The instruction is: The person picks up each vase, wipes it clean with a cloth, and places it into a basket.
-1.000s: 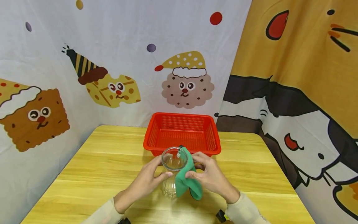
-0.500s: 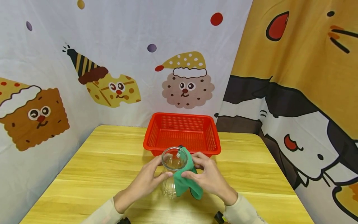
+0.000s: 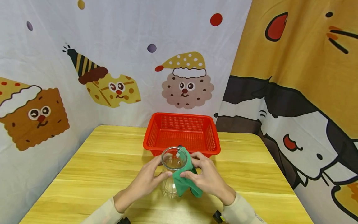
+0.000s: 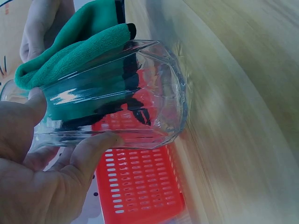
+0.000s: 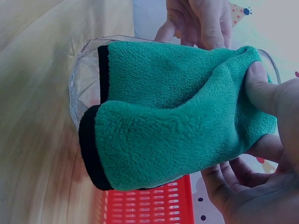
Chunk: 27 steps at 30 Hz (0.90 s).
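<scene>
A clear glass vase [image 3: 169, 186] stands upright between the two hands, its round mouth facing up. My left hand [image 3: 147, 178] grips its left side, thumb in front and fingers behind. On the vase's right side, my right hand [image 3: 207, 176] holds a green cloth [image 3: 183, 184] against the glass, the thumb pressing on its near face. In the right wrist view the cloth [image 5: 163, 130] is fuzzy with black edging and hides much of the vase. The left wrist view shows the vase's faceted base [image 4: 175, 93] at the tabletop; whether it touches cannot be told.
Just behind the vase sits a red plastic basket [image 3: 181, 138] with perforated walls, near the back of the wooden table [image 3: 112, 155]. Curtains with cartoon prints [image 3: 126, 37] hang behind the table and at both sides.
My right hand and its thumb have shifted slightly left over the cloth, which has creased a little differently. The left hand and the vase stay in place.
</scene>
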Motion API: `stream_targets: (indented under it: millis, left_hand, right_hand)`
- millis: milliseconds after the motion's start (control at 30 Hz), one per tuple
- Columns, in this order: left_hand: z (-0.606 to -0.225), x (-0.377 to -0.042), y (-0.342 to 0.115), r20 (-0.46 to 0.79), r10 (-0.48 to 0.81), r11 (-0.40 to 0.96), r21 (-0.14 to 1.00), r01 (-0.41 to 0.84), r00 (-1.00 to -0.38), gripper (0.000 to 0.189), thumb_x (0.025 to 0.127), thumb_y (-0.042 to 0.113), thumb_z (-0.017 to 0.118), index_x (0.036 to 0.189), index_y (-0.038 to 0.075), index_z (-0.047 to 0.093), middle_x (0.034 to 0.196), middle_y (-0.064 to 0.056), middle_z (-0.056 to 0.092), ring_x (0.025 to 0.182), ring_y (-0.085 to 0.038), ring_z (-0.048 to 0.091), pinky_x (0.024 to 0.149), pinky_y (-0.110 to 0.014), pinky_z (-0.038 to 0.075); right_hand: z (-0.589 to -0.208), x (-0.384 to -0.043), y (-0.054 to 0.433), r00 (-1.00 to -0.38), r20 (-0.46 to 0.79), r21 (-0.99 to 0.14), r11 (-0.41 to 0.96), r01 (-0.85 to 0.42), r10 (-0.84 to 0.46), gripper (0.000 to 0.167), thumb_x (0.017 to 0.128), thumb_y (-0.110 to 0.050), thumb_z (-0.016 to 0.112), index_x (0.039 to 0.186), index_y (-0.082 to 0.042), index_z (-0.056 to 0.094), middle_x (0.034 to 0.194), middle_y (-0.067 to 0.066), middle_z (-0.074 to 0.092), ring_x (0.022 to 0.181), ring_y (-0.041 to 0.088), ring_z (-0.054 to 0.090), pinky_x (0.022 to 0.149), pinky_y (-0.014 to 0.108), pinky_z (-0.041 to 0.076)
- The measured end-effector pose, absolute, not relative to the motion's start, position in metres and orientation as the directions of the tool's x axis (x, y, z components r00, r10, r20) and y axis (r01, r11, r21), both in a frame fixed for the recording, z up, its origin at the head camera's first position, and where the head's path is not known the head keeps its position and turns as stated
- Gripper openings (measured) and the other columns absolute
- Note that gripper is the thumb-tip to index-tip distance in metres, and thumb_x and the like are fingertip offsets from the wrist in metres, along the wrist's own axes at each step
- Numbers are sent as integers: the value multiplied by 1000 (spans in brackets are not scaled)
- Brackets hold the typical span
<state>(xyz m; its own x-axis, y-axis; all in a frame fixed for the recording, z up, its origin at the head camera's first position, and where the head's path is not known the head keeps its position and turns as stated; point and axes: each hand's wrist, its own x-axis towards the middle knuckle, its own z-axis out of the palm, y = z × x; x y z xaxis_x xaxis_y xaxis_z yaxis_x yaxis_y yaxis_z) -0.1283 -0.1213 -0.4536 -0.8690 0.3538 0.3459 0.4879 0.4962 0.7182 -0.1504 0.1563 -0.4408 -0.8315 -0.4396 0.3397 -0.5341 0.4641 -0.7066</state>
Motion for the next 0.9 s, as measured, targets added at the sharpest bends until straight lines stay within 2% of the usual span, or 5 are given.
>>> stream_targets:
  millis: [267,533,900]
  left_hand:
    - [-456,-129,-122,354,353,502,709,495,-866,59,111,30,82,164,15,61,153,-8,77,138,-32,78,119,-64,63]
    - [-457,-130,-122,368,352,504,701,505,-861,60,110,30,82,164,15,62,152,-7,78,137,-32,78,118,-64,64]
    - [-457,-129,-121,370,355,501,700,509,-859,60,110,31,82,163,13,62,151,-7,78,136,-33,79,117,-65,64]
  right_hand:
    - [-441,-152,155,-812,330,-667,490,-561,-481,37,99,-32,97,132,-17,89,135,-7,76,126,18,74,110,44,66]
    - [-441,-155,156,-810,303,-665,498,-557,-502,26,99,-31,97,124,-25,91,136,-11,76,130,17,73,115,49,65]
    - [-444,-160,160,-789,258,-646,508,-570,-558,19,99,-31,96,117,-28,91,133,-11,76,131,20,72,115,50,65]
